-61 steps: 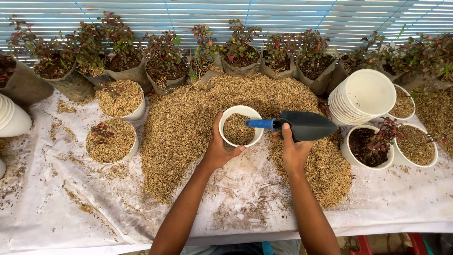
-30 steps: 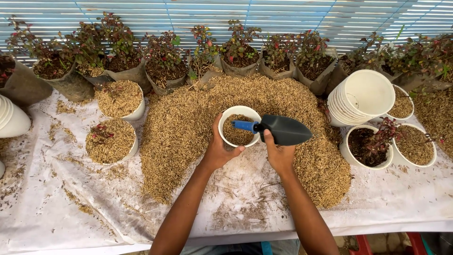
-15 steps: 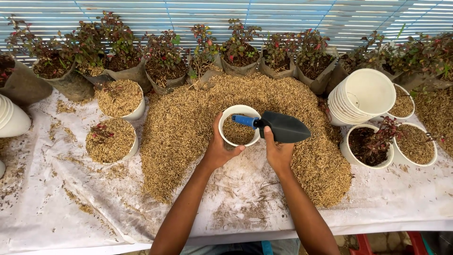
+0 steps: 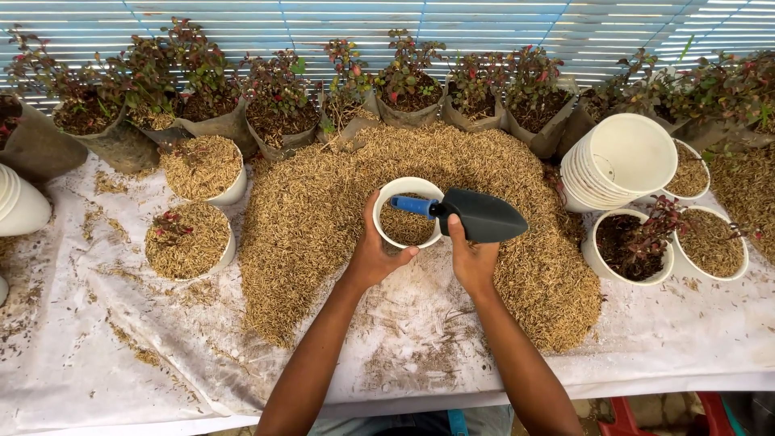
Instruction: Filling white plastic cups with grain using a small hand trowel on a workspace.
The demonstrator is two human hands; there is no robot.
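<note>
A table draped in white sheeting stands before a slatted blind, heaped with a broad arc of dry rice husk. At the arc's hollow sits a small white pot, partly filled with husk. The left hand is clasped around its near rim and wall, while the right hand grips a dark trowel, its blue handle lying across the pot's mouth. The pot looks light, rigid plastic, likely to tip or slide unless steadied at the rim; the husk is loose and spills readily. To the left stand two husk-filled pots; to the right, a stack of empty white pots lies tilted beside a pot holding a red-leaved seedling. Bagged seedlings line the back edge, close behind the heap.
</note>
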